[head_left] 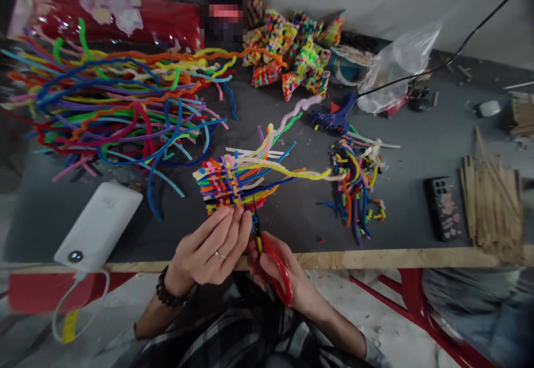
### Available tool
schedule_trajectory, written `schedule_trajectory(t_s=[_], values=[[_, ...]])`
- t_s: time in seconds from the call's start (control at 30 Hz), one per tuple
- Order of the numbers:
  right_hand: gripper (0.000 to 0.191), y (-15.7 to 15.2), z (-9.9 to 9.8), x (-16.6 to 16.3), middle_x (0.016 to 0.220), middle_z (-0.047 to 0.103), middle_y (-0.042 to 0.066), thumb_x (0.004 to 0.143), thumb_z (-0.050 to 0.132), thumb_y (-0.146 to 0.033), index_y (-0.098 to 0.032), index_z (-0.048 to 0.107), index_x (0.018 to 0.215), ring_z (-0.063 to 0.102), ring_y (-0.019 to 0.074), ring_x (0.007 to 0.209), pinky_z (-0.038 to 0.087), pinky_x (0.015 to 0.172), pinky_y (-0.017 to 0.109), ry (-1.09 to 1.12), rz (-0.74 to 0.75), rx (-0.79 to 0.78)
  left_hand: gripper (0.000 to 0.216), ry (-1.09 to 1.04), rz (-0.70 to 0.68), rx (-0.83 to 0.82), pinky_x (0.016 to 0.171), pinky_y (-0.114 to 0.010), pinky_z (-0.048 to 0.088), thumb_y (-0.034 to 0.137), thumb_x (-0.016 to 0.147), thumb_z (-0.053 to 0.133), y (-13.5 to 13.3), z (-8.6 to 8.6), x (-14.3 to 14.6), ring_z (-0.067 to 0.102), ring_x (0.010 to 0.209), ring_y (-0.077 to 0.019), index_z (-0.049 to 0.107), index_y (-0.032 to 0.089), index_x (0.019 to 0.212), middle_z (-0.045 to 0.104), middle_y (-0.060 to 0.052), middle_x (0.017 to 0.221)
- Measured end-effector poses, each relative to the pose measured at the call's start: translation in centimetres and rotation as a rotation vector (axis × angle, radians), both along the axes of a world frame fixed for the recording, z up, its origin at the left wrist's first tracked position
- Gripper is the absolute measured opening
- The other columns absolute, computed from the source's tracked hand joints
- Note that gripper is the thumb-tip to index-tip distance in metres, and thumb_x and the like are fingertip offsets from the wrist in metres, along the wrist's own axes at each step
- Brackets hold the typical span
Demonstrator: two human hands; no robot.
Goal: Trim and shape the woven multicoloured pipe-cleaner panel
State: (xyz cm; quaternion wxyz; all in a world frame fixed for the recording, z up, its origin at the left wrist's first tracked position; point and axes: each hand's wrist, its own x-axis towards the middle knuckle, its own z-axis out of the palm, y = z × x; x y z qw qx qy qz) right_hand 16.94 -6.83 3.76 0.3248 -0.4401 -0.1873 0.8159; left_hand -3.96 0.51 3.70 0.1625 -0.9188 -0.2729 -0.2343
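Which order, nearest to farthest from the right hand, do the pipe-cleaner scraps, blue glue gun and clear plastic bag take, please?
From the right hand, which holds red scissors:
1. Pipe-cleaner scraps, ahead and right of it.
2. Blue glue gun, farther back.
3. Clear plastic bag, rearmost, by the wall.

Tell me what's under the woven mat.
The left hand holds the mat by its near edge; grey table shows around it. Anything beneath its middle is hidden.

Woven pipe-cleaner mat (227,181) mid worktop (300,217), near front edge; scissors (265,244) at its front-right corner. Loose pipe cleaners (108,106) left, power bank (99,226) in front of them. Offcuts (359,184) right of mat, glue gun (334,116) behind those. Further right: phone (443,207), then wooden sticks (492,206).
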Motion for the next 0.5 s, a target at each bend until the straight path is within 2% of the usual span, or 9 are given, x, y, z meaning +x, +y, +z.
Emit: schedule_trajectory(t_s=[0.23, 0.5], values=[[0.048, -0.27, -0.46, -0.24, 0.089, 0.065, 0.001, 0.096, 0.072, -0.067, -0.023, 0.064, 0.115, 0.056, 0.0121, 0.067, 0.044, 0.063, 0.026, -0.008, -0.022, 0.011, 0.031, 0.018, -0.057, 0.015, 0.131, -0.044, 0.046, 0.011, 0.100, 0.066, -0.22, -0.22, -0.11, 0.076, 0.116, -0.0265, 0.078, 0.002, 0.127, 0.078, -0.019, 0.130], [0.049, 0.26, -0.31, 0.01, 0.081, 0.060, 0.000, 0.096, 0.071, -0.068, -0.022, 0.063, 0.111, 0.054, 0.0135, 0.067, 0.042, 0.063, 0.027, 0.020, -0.013, 0.041, 0.029, 0.021, -0.009, 0.002, 0.129, -0.042, 0.050, 0.007, 0.096, 0.070, -0.31, -0.12, -0.21, 0.078, 0.115, -0.0254, 0.080, 0.004, 0.123, 0.080, -0.017, 0.127]])
